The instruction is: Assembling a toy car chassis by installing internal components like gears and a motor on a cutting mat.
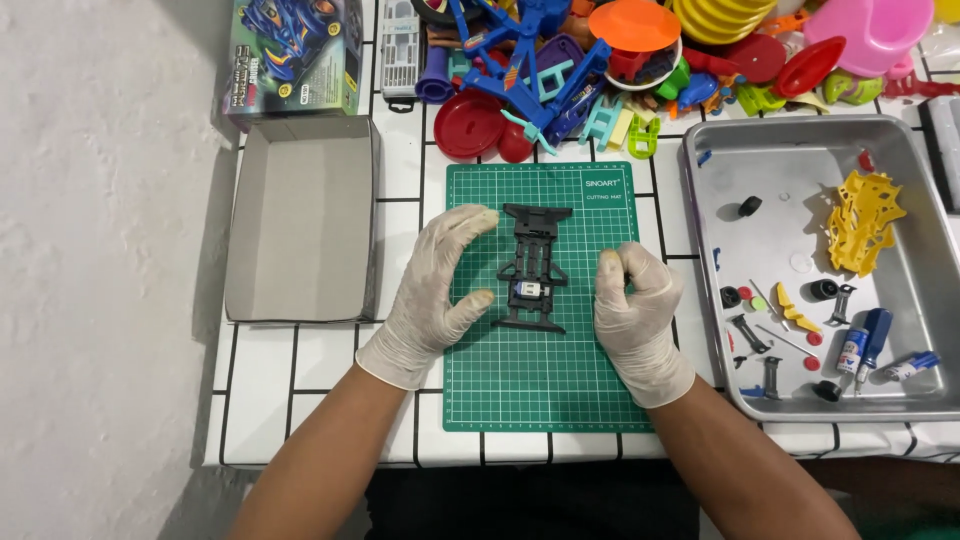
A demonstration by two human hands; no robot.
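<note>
A black toy-car chassis [534,267] lies flat near the middle of the green cutting mat [540,390], its long axis running away from the person, a small white-and-blue motor seated in its near half. The left hand [437,292], in a pale glove, rests on the mat just left of the chassis, its grip spread, with forefinger and thumb curving toward the frame's left side; whether they touch it is hard to tell. The right hand [632,305], gloved too, sits just right of the chassis, its grip pressed together into a loose fist; anything pinched inside is hidden. Bare mat lies open nearer the person than the chassis. Left of the mat stands an open grey cardboard box [300,220]. Right of the mat a metal tray [800,140] holds small wheels, yellow parts and tools, its right edge cut off. Beyond the mat, a heap of coloured plastic toys [600,60] runs out of view.
</note>
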